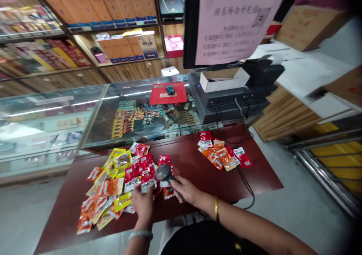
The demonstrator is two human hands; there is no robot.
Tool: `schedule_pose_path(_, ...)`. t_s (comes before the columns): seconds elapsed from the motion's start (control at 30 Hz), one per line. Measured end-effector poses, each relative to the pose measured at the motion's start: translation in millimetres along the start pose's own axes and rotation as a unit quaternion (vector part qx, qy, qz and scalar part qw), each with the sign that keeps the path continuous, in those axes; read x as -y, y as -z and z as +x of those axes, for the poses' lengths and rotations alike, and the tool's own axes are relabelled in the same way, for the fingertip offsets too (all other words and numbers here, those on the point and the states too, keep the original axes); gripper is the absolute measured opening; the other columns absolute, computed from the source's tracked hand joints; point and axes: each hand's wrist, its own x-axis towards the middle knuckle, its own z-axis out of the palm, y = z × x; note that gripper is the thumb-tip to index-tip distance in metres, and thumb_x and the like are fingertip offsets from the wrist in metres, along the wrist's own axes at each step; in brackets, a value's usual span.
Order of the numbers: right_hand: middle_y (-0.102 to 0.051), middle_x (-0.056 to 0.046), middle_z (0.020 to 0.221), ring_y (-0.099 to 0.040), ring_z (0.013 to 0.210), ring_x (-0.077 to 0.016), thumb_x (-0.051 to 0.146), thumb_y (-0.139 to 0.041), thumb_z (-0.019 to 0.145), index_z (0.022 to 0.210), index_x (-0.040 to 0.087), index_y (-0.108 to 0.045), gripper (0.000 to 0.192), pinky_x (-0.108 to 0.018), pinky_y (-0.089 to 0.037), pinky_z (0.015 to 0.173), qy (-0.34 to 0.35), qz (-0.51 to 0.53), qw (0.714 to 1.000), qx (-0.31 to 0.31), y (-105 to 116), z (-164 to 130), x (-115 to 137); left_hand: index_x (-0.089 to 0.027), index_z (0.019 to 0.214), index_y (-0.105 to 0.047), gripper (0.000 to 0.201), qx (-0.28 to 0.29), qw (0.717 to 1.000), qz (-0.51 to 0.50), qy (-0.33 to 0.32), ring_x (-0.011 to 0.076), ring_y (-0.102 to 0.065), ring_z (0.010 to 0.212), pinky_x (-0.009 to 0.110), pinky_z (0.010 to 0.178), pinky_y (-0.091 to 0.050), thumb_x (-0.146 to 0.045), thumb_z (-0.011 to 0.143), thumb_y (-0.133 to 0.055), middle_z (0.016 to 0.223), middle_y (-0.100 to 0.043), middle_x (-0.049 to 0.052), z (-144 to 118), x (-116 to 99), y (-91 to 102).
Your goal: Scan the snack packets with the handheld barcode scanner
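Note:
A dark handheld barcode scanner (pixel 164 173) is in my right hand (pixel 185 190), its head tilted over the red packets. My left hand (pixel 143 203) has its fingers at the lower edge of a red-and-white snack packet (pixel 148 175), apparently pinching it; the fingertips are partly hidden. Around it lies a loose pile of red, orange packets (pixel 114 187) and yellow packets (pixel 122 161). Part of another red packet (pixel 164 159) shows behind the scanner. On the right of the table is a smaller group of orange packets (pixel 225 158) and red packets (pixel 243 157).
The dark red table (pixel 183 149) adjoins a glass display counter (pixel 96 134). On the counter are a red mouse pad (pixel 158 93), a mouse (pixel 170 89) and a monitor with a pink sign (pixel 234 25). A black cable (pixel 249 189) hangs over the table's right part.

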Motion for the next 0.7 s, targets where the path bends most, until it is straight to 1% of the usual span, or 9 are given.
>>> schedule_pose_path(0.07,-0.048,0.012,0.049,-0.04,0.037,-0.0073,0.087,-0.06,0.072,0.088,0.023,-0.054,0.066,-0.023,-0.032,0.042,0.004,0.013,1.0,-0.021,11,-1,1,-0.014,0.141,-0.045,0.08,-0.053,0.996,0.068,-0.02,0.0404,-0.052,0.131,0.054,0.107,-0.042,-0.06,0.078,-0.065,0.138,-0.057,0.023,6,-8,-4.0)
schedule_pose_path(0.13,-0.05,0.011,0.051,-0.041,0.038,-0.0074,0.087,-0.06,0.073,0.088,0.023,-0.054,0.066,-0.023,-0.033,0.042,0.008,0.024,0.998,-0.051,28,-5,3,-0.014,0.145,-0.041,0.079,-0.06,0.989,0.103,-0.087,0.0402,-0.046,0.137,0.055,0.11,-0.039,-0.059,0.083,-0.061,0.144,-0.052,0.024,5,-28,-16.7)
schedule_pose_path(0.17,-0.051,0.011,0.051,-0.042,0.038,-0.0074,0.087,-0.06,0.073,0.088,0.023,-0.053,0.066,-0.023,-0.033,0.042,0.008,0.031,0.997,-0.066,38,-8,4,-0.015,0.142,-0.045,0.073,-0.046,0.984,0.113,-0.129,0.0395,-0.046,0.136,0.055,0.111,-0.038,-0.058,0.085,-0.059,0.14,-0.055,0.022,2,-41,-26.7)
schedule_pose_path(0.23,-0.051,0.011,0.053,-0.042,0.038,-0.0075,0.087,-0.059,0.072,0.089,0.023,-0.052,0.067,-0.023,-0.034,0.042,0.008,0.044,0.994,-0.101,59,-17,6,-0.016,0.13,-0.056,0.057,0.01,0.972,0.124,-0.199,0.0364,-0.053,0.129,0.051,0.109,-0.04,-0.053,0.087,-0.057,0.128,-0.063,0.018,-8,-72,-53.3)
schedule_pose_path(0.3,-0.05,0.011,0.052,-0.041,0.038,-0.0076,0.087,-0.058,0.072,0.09,0.023,-0.05,0.067,-0.023,-0.034,0.042,0.009,0.057,0.989,-0.138,82,-27,9,-0.016,0.12,-0.063,0.043,0.08,0.96,0.124,-0.237,0.0325,-0.059,0.12,0.046,0.105,-0.043,-0.045,0.088,-0.057,0.117,-0.068,0.015,-21,-106,-86.5)
schedule_pose_path(0.4,-0.048,0.012,0.051,-0.04,0.039,-0.0078,0.088,-0.056,0.072,0.091,0.024,-0.049,0.067,-0.023,-0.035,0.043,0.016,0.073,0.979,-0.189,114,-43,14,-0.017,0.119,-0.066,0.035,0.158,0.945,0.131,-0.256,0.03,-0.062,0.115,0.042,0.101,-0.045,-0.031,0.09,-0.055,0.117,-0.07,0.015,-47,-157,-137.6)
schedule_pose_path(0.5,-0.047,0.012,0.05,-0.04,0.04,-0.0083,0.089,-0.056,0.071,0.091,0.024,-0.048,0.068,-0.023,-0.036,0.044,0.027,0.086,0.967,-0.238,142,-59,20,-0.017,0.124,-0.066,0.036,0.198,0.931,0.142,-0.27,0.0308,-0.061,0.116,0.041,0.095,-0.045,-0.026,0.093,-0.048,0.121,-0.069,0.017,-70,-204,-179.0)
schedule_pose_path(0.6,-0.047,0.012,0.05,-0.04,0.04,-0.0084,0.089,-0.059,0.069,0.092,0.023,-0.05,0.07,-0.022,-0.034,0.044,0.034,0.114,0.952,-0.281,165,-69,28,-0.014,0.127,-0.063,0.039,0.201,0.928,0.177,-0.26,0.0341,-0.059,0.119,0.043,0.094,-0.044,-0.027,0.096,-0.044,0.124,-0.066,0.02,-84,-239,-207.7)
schedule_pose_path(0.7,-0.048,0.011,0.05,-0.04,0.039,-0.0087,0.088,-0.062,0.068,0.093,0.023,-0.051,0.07,-0.023,-0.034,0.043,0.043,0.134,0.942,-0.305,182,-73,33,-0.01,0.129,-0.059,0.043,0.179,0.926,0.223,-0.246,0.0377,-0.055,0.121,0.046,0.094,-0.043,-0.032,0.094,-0.049,0.129,-0.061,0.024,-90,-258,-225.6)
